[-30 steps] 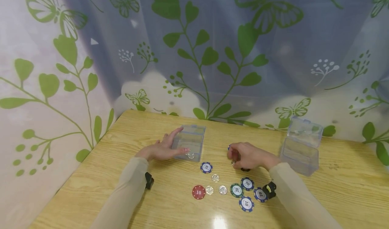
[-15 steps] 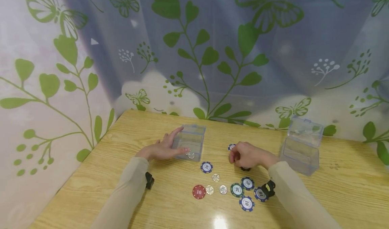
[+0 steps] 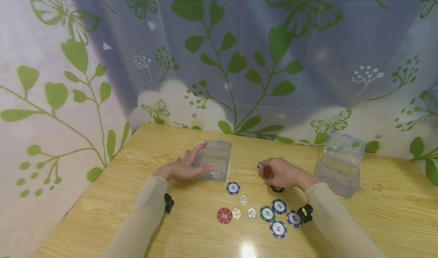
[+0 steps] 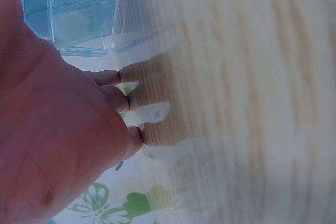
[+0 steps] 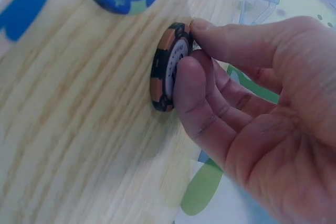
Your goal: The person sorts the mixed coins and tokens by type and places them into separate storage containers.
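My left hand (image 3: pixel 184 168) rests at the left side of a clear plastic box (image 3: pixel 222 159), fingers extended and thumb reaching over the near part. A shiny coin-like token (image 3: pixel 215 174) shows inside that box by the thumb. In the left wrist view, fingertips (image 4: pixel 137 136) touch the table. My right hand (image 3: pixel 282 173) has curled fingers and pinches a small shiny token (image 3: pixel 265 177), mostly hidden by the fingertips. Right beside those fingers lies a black-and-orange poker chip (image 5: pixel 170 66), flat on the table. A blue poker chip (image 3: pixel 259 166) is partly hidden behind the hand.
A second clear box (image 3: pixel 338 178) stands with its lid up at the right. Nearer me lie a red chip (image 3: pixel 224 215), a green chip (image 3: pixel 267 214), several blue chips (image 3: pixel 278 229) and shiny tokens (image 3: pixel 251 213). A patterned curtain (image 3: pixel 253 60) borders the table's back.
The right hand's fingers shift slightly over the small token, staying in nearly the same spot. The left hand and the boxes keep their places.
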`<state>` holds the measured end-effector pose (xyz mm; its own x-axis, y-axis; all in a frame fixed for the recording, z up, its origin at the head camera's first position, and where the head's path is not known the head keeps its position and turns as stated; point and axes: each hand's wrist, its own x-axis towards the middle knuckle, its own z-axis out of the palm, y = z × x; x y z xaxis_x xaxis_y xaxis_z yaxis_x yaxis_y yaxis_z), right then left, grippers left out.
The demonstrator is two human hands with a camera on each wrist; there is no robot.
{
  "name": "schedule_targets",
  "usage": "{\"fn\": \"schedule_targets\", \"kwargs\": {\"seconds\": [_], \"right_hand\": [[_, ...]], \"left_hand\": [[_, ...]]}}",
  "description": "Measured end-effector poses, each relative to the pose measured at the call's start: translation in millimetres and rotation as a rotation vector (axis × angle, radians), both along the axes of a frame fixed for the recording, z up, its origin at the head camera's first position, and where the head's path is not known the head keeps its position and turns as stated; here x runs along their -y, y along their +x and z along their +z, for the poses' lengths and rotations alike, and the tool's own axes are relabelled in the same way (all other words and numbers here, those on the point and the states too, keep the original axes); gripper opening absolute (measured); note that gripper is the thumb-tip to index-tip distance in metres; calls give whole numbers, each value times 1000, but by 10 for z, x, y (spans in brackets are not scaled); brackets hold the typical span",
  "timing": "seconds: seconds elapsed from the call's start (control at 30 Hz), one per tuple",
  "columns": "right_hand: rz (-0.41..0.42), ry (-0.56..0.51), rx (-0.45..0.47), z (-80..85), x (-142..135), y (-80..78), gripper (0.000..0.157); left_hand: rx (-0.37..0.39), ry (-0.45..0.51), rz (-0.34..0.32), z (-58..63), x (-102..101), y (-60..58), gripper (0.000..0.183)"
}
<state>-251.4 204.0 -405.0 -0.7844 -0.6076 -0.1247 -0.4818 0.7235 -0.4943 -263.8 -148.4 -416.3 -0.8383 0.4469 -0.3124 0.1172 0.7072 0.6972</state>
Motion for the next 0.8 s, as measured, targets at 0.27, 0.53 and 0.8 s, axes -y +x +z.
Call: {"fn": "schedule_targets", "kwargs": {"seconds": [0.27, 0.53, 0.8], "right_hand": [[-23, 29, 60, 2, 18, -34, 19], [-30, 27, 65, -6, 17, -32, 18], [-46, 20, 36, -12, 4, -25, 15]], "left_hand": [[-4, 3, 3, 2, -6, -1, 100], [4, 9, 6, -4, -1, -18, 101], [-1, 9, 0, -13, 0, -18, 101]]}}
